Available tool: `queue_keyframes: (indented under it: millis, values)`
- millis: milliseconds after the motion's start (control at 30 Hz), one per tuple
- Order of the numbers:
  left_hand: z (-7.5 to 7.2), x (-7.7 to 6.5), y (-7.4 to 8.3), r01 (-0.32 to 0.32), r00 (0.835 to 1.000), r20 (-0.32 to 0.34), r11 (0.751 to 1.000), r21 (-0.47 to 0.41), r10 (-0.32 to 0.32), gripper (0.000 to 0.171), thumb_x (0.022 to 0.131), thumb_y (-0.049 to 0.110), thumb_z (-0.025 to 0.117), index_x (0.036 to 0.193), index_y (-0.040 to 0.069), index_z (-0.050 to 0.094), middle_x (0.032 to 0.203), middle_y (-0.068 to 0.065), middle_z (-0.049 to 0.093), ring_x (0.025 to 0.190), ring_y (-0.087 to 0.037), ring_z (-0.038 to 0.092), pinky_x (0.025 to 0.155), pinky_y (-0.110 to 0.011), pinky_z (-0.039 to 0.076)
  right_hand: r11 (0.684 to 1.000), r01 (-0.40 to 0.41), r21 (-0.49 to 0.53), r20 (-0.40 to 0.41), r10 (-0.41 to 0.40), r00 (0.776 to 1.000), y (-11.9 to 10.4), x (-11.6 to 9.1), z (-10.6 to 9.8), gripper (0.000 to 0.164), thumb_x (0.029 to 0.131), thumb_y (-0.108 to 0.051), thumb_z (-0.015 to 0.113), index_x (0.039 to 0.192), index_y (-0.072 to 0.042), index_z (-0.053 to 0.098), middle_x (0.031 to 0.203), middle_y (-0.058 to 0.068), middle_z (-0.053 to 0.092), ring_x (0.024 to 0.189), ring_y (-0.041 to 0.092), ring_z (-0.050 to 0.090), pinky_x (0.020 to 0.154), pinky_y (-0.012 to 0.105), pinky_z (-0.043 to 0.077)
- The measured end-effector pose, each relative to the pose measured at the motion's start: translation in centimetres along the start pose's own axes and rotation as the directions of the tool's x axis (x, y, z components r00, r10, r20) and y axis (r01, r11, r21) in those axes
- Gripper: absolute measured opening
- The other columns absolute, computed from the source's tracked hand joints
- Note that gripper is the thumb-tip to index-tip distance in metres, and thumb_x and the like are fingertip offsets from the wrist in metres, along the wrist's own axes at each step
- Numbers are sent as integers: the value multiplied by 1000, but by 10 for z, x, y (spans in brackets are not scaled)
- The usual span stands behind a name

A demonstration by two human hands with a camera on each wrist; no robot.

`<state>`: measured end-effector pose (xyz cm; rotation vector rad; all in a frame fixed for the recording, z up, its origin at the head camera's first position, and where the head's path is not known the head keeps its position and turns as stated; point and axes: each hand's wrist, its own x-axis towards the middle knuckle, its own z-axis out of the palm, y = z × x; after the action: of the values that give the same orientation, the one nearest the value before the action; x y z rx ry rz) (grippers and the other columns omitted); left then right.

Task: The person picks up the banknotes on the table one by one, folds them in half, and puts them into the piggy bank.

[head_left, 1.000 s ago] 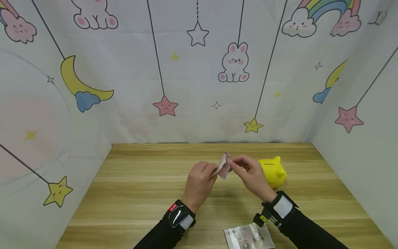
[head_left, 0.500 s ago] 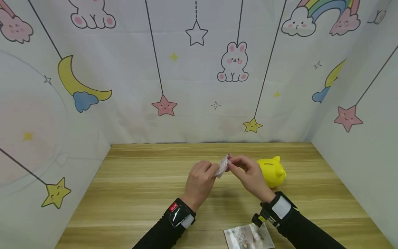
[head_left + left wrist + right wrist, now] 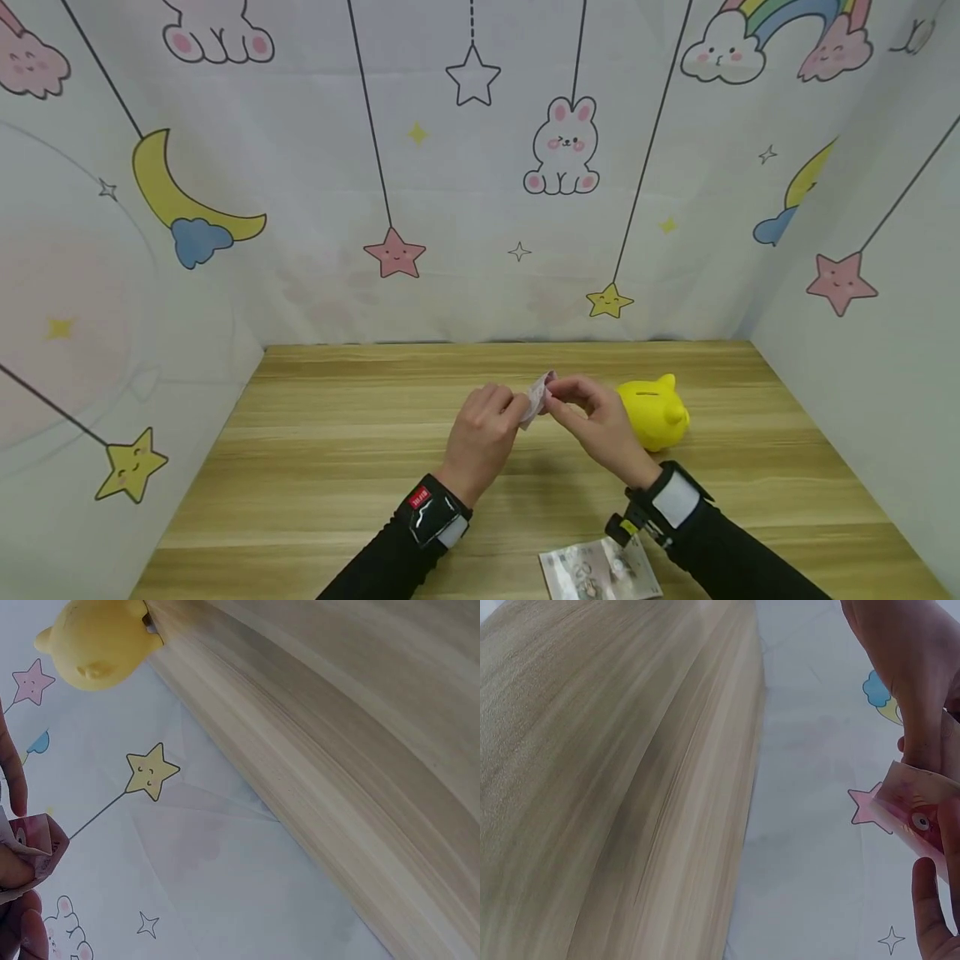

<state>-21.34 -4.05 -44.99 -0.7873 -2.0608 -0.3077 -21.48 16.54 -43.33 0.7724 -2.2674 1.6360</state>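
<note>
Between both hands, over the middle of the table, is a small folded pinkish banknote (image 3: 537, 398). The left hand (image 3: 480, 433) pinches its lower left end, and the right hand (image 3: 600, 425) holds the upper right edge between thumb and fingers. Seen from the left wrist, the banknote (image 3: 52, 859) is bent into a fold with a fingertip inside it. Red and pink print shows on the banknote (image 3: 911, 806) in the right wrist view. Just behind the right hand stands a yellow piggy bank (image 3: 656, 417) with a slot in its top.
A flat greyish printed packet (image 3: 596, 571) with a shiny surface lies at the table's front, beside the right wrist. The wooden table (image 3: 337, 450) is bounded by white cartoon-printed cloth walls (image 3: 465, 192) at the back and both sides.
The banknote has gone from loosely flared to more narrowly folded, its loose lower flap tucked in. The right fingers have shifted slightly left toward the left hand. Piggy bank and packet stay put.
</note>
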Motion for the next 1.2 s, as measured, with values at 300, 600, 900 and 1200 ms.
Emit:
queue_keyframes:
  millis: [300, 600, 900, 1200]
  values:
    - [0, -3, -2, -56, 998, 22, 997, 48, 55, 23, 85, 13, 93, 96, 9, 73, 84, -4, 65, 77, -18, 63, 66, -29, 52, 999, 5, -45, 40, -3, 999, -1, -1, -1, 16, 102, 0, 70, 118, -4, 73, 108, 7, 78, 95, 15, 74, 93, 27, 58]
    - [2, -7, -3, -93, 995, 56, 990, 107, 87, 25, 85, 14, 93, 97, 9, 72, 86, -5, 66, 80, -19, 65, 71, -29, 55, 998, -24, -58, 23, 26, 999, 1, 1, 1, 10, 105, -3, 67, 110, -5, 75, 94, 3, 79, 85, 17, 76, 91, 29, 59]
    - [3, -8, -4, -57, 998, 35, 994, 92, 54, 29, 83, 5, 92, 102, 8, 71, 90, -4, 68, 85, -20, 68, 72, -31, 56, 995, -98, 24, -4, 99, 995, 7, 0, 0, 10, 106, -2, 65, 108, 3, 73, 92, 12, 77, 81, 15, 74, 82, 30, 62]
    - [-1, -18, -11, 89, 995, 53, 973, -215, -79, 69, 74, 38, 98, 128, 9, 67, 116, -7, 69, 107, -24, 67, 88, -42, 58, 992, -111, 54, -19, 112, 994, 15, 1, -8, 9, 106, -2, 65, 106, 5, 70, 88, 17, 75, 78, 13, 74, 77, 25, 61]
